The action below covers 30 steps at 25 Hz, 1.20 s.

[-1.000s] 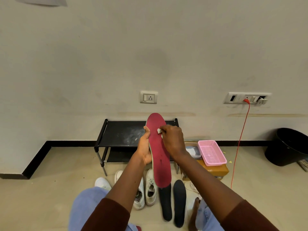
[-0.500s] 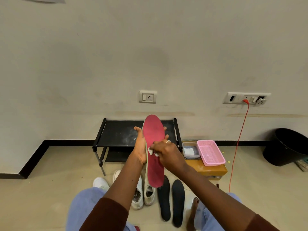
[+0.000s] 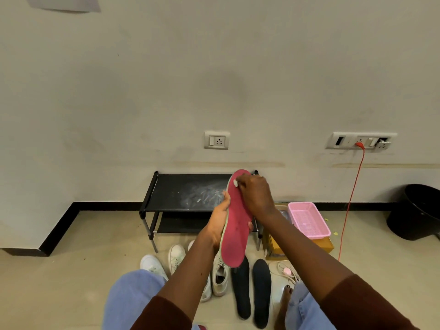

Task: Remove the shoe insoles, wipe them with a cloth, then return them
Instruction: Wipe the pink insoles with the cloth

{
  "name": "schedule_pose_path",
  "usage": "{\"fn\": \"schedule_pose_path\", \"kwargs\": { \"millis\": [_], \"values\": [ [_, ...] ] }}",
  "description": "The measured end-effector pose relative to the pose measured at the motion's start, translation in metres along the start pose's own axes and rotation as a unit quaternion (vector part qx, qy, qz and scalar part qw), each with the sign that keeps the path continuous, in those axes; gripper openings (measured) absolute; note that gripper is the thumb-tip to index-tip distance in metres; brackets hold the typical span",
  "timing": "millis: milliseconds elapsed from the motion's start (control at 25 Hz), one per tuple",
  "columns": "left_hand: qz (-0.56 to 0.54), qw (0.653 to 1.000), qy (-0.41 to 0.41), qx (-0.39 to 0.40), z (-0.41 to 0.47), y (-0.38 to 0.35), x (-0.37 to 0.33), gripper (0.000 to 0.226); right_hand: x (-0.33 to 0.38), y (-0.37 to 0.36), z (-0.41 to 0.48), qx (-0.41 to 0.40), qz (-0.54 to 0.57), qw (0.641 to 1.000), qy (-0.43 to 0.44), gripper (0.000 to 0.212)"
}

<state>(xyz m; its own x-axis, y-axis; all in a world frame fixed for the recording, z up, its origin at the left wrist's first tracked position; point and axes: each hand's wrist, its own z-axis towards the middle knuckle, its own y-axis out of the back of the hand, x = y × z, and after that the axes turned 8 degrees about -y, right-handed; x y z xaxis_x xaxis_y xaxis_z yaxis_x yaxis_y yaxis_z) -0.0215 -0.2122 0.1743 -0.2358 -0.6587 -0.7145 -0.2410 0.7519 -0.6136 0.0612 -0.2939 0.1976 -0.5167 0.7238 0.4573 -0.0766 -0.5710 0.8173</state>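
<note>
Right now your left hand (image 3: 219, 223) grips the red insole (image 3: 237, 236) upright, fingers curled round its middle; your right hand (image 3: 256, 196) pinches a white cloth (image 3: 235, 183) against its toe end at 12 o'clock. Two black insoles (image 3: 241, 289) lie on the floor (image 3: 95, 270) at 6 o'clock.

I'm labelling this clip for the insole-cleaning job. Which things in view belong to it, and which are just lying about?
Job: red insole in the left hand; white cloth pinched by the right hand; two black insoles on the floor; white shoes.
Lying about: black rack; pink basket; black bin; red cable.
</note>
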Motion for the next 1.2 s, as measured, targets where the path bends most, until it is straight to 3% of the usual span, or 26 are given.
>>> {"fn": "schedule_pose_path", "kwargs": {
  "millis": [200,360,480,640,800,1040,1200],
  "values": [
    [-0.016,1.0,0.005,0.006,0.004,0.006,0.006,0.065,-0.003,0.002,0.008,-0.032,0.031,0.999,-0.026,0.028],
    [-0.007,1.0,-0.015,-0.02,0.004,0.004,-0.002,0.061,0.003,-0.003,-0.02,0.006,0.064,0.995,0.07,0.027],
    [0.012,0.999,-0.017,-0.033,0.008,0.007,-0.006,0.076,0.01,-0.008,-0.048,0.024,0.069,0.99,0.117,0.027],
    [0.009,1.0,-0.004,-0.028,0.008,0.01,-0.006,0.084,0.012,-0.007,-0.063,-0.005,0.048,0.988,0.15,0.031],
    [-0.025,1.0,0.002,-0.017,0.006,0.004,0.003,0.078,0.01,-0.006,-0.041,-0.009,0.054,0.993,0.107,0.028],
    [0.02,0.999,0.025,-0.001,0.0,0.006,0.006,0.076,-0.001,-0.001,-0.001,-0.052,0.038,0.998,0.002,0.026],
    [0.018,1.0,0.004,-0.024,0.004,0.012,0.006,0.072,0.003,-0.004,0.0,-0.039,0.054,0.997,-0.051,0.028]
  ]
}}
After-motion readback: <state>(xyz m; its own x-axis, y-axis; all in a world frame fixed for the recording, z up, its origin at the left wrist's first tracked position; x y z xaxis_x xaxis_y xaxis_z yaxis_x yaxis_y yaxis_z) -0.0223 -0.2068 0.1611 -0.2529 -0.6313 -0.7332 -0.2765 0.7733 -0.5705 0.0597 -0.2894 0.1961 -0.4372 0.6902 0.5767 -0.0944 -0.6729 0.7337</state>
